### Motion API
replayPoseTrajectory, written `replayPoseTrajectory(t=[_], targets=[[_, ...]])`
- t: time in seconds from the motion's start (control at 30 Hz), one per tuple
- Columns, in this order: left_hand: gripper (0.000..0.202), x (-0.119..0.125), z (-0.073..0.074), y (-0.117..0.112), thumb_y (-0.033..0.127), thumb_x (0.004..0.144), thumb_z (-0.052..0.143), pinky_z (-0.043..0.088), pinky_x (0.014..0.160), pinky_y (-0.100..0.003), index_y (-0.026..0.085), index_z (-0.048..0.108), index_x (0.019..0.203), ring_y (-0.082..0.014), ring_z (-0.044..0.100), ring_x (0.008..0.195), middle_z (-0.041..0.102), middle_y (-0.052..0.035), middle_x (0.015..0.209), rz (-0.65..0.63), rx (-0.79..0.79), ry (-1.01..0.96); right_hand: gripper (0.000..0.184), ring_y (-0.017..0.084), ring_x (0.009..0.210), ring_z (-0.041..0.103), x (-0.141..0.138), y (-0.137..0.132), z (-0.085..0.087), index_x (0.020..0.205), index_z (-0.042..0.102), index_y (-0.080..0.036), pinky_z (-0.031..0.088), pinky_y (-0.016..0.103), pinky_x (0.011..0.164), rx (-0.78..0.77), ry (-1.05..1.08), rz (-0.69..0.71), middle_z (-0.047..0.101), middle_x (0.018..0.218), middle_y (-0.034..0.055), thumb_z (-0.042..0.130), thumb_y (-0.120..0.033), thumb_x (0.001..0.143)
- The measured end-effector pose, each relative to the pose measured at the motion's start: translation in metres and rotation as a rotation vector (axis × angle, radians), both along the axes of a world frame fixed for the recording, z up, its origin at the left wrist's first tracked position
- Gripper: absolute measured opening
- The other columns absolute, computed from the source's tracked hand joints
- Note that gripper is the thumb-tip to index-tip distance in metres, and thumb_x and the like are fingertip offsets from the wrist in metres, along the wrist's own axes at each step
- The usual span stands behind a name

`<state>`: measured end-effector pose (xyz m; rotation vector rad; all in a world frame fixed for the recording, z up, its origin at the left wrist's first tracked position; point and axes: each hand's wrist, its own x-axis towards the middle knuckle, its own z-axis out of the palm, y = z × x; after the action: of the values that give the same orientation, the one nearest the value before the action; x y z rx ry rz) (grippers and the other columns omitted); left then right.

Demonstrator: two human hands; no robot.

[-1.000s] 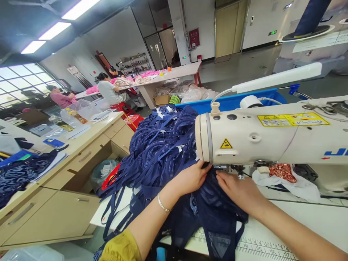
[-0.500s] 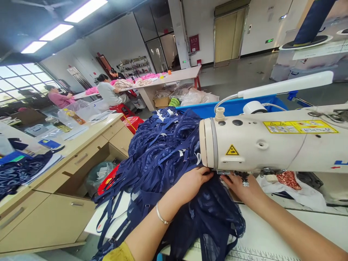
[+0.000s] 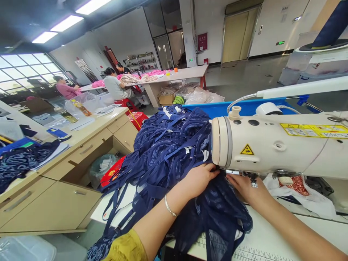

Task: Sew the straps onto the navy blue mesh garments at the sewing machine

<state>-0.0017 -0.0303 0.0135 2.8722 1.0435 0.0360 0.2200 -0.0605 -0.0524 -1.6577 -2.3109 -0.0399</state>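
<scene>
A pile of navy mesh garments (image 3: 174, 145) with thin straps lies on the sewing machine table, left of the white sewing machine (image 3: 250, 141). My left hand (image 3: 199, 180) has its fingers closed on the navy garment (image 3: 214, 206) beside the machine head, the fingertips partly hidden. On the other side of the needle area, my right hand (image 3: 248, 186) pinches the same garment's edge, partly covered by the machine head and presser parts. The garment's lower part hangs toward me over the table's printed ruler (image 3: 252, 253).
Wooden desk with drawers (image 3: 89, 145) stands at left, bottles on top. A blue fabric bin (image 3: 239, 105) lies behind the machine. White cloth with a copper-coloured patch (image 3: 296, 186) rests right of the needle. Several people work at far tables (image 3: 187, 74).
The view has shifted, so the machine, garments and hands appear further right. Both hands stay at the needle area on the navy garment, with little visible movement.
</scene>
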Motion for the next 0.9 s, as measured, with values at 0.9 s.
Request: replayPoseTrajectory(t=[0.9], targets=[[0.037,-0.003,-0.01,0.009,0.009,0.097,0.043,0.05,0.1,-0.028,0.019,0.06,0.129,-0.0201,0.06,0.116,0.062,-0.0066,0.127,-0.048,-0.013,-0.082,0.028,0.017,0.054,0.061,0.007,0.001,0.003,0.113,0.072,-0.029,0.047,0.03,0.062,0.42,-0.018,0.141,0.076,0.083,0.0009,0.048,-0.024,0.098]])
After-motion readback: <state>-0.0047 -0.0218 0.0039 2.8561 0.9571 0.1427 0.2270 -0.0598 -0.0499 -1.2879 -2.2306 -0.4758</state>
